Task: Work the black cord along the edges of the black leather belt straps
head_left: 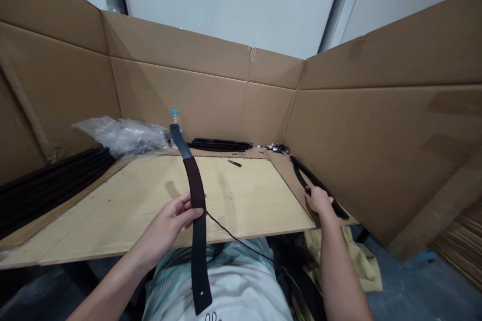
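The dark strap (pixel 196 185) runs lengthwise away from the person. Its far end rises tilted over the wooden board (pixel 256 200) towards the small bottle (pixel 175 116), and its near end, with a hole, hangs over the lap. The left hand (pixel 173 221) pinches the strap's middle, thumb and fingers closed around it. The right hand (pixel 318 200) rests on the black strips (pixel 307 175) by the cardboard wall (pixel 376 140), fingers bent; whether it grips them cannot be told.
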The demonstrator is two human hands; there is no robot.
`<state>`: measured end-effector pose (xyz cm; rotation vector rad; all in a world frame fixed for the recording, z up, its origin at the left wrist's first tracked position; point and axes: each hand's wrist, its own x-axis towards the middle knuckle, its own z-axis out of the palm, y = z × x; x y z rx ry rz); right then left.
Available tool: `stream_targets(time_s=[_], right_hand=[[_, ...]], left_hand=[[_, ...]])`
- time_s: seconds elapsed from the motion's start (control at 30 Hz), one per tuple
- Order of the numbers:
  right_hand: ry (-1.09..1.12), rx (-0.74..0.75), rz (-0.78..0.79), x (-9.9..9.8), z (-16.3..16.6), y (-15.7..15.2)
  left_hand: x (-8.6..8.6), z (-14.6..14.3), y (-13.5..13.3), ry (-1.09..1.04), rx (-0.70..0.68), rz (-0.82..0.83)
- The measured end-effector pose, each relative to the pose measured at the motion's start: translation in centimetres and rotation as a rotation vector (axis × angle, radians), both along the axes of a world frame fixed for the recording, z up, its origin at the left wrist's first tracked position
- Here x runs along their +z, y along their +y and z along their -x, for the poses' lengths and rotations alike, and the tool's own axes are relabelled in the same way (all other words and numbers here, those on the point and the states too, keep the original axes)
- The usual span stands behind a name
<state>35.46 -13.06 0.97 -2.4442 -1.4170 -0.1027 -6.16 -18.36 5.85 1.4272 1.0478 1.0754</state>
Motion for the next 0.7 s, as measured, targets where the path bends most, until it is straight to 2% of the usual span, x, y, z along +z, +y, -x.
stream_targets(time_s=[0.23,0.43,0.57,0.7], right_hand=[[0.099,-0.023,-0.087,0.7,0.6,0.0],[0.269,0.04,-0.091,1.8,1.3,-0.1],[0.413,0.108,-0.051,2.7,2.3,-0.8],[0.525,0.142,-0.093,3.9,4.1,-1.1]], left_hand=[[0.1,0.1,0.0,-0.011,0.021,0.001],[0.0,0.5,0.2,-0.018,-0.017,-0.006],[-0.1,0.7,0.4,0.004,-0.002,-0.022],[-0.2,0.8,0.6,0.006,0.018,-0.036]])
